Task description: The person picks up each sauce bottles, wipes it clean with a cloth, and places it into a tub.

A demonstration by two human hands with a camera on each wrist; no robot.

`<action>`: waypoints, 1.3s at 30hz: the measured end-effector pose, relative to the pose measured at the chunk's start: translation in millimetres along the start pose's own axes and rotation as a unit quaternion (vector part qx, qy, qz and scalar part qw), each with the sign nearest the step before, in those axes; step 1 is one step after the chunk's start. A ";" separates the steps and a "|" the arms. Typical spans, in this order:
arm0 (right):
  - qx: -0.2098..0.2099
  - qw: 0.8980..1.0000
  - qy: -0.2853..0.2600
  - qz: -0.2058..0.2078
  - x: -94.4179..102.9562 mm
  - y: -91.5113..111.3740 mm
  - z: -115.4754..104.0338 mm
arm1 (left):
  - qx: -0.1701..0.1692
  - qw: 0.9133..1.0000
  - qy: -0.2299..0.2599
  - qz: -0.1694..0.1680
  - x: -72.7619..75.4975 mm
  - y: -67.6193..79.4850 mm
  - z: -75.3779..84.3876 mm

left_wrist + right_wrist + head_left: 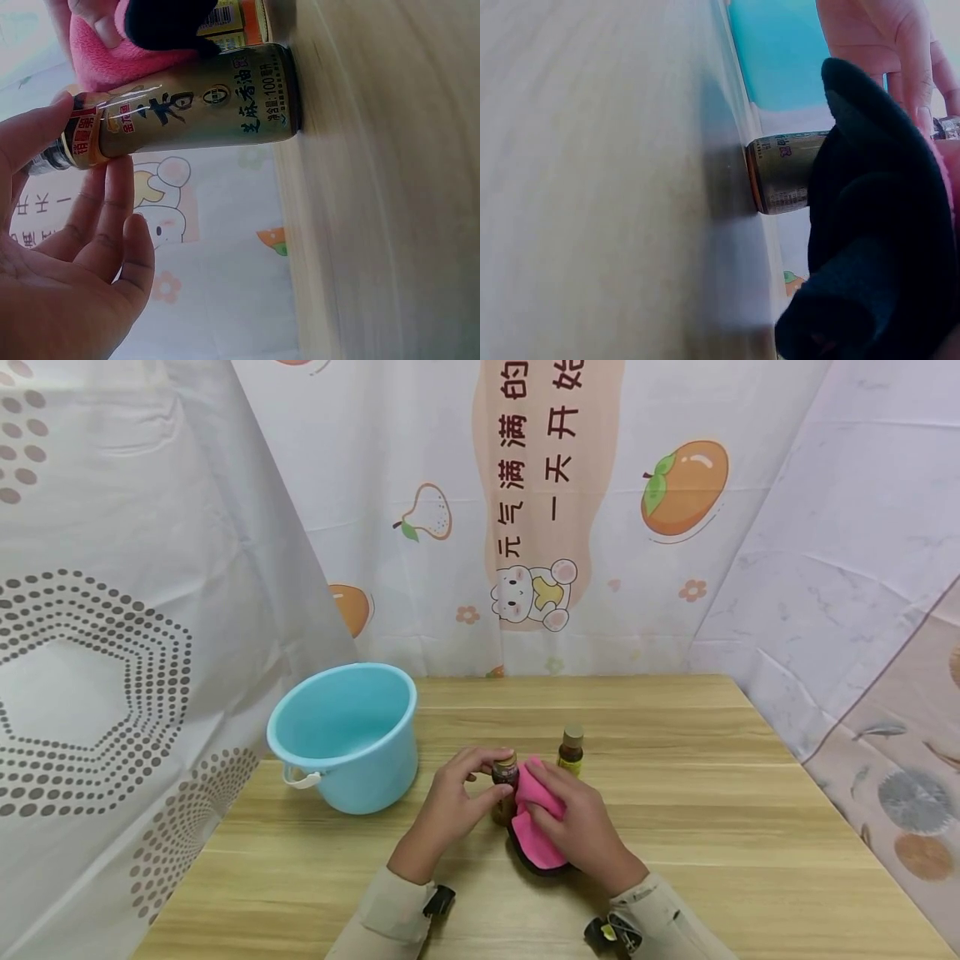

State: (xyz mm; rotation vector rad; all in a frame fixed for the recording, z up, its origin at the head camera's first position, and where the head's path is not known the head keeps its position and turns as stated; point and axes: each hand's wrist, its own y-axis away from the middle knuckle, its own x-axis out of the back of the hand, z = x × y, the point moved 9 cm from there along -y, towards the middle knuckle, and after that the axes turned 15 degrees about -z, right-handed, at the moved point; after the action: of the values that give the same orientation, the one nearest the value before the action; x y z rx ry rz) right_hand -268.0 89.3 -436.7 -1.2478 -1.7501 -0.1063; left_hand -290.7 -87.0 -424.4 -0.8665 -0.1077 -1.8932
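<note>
A brown sesame oil bottle point(504, 812) with a gold label stands upright on the table, its base touching the wood in both wrist views. My left hand point(448, 802) holds it near the neck and cap, thumb on one side and fingers on the other. In my right hand point(583, 822) is a pink cloth point(538, 845) with a black underside point(885, 217), pressed against the bottle's side. Part of the bottle's body is covered by the cloth in the right wrist view. Behind the right hand stands a second dark bottle point(572, 750) with a yellow label, partly hidden.
A light blue bucket point(405, 760) with a white handle grip stands at the table's left, beyond the left hand. The wooden table point(712, 827) meets a printed curtain point(450, 568) at the back, and more curtains hang at both sides.
</note>
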 end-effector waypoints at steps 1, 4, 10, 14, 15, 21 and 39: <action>0.005 1.000 0.000 0.006 1.1 0.2 -0.5 | -0.001 1.000 -0.001 0.000 0.3 0.0 0.3; 0.020 1.000 -0.006 0.021 4.4 0.7 -2.4 | -0.007 1.000 -0.004 0.000 0.8 0.1 1.4; 0.054 0.997 -0.034 0.041 10.7 0.8 -8.7 | -0.004 1.000 0.005 -0.004 0.7 0.4 0.9; 0.059 0.997 -0.037 0.046 13.3 0.5 -11.0 | -0.011 1.000 0.003 -0.001 1.3 0.8 2.7; 0.057 0.997 -0.035 0.044 13.5 0.4 -11.1 | -0.013 1.000 0.003 0.000 1.3 0.8 3.0; 0.029 0.999 -0.022 0.018 9.4 -0.1 -6.6 | -0.014 1.000 0.001 -0.002 0.5 0.9 3.7; -0.005 1.000 -0.011 -0.024 0.1 -0.6 2.6 | -0.010 1.000 0.011 -0.011 -2.0 0.8 2.3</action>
State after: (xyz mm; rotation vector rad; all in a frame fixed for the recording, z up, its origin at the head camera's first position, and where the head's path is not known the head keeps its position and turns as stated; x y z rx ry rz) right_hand -270.1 90.5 -437.8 -1.2183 -1.8009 -0.1314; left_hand -288.4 -84.9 -424.1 -0.8600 -0.0854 -1.9259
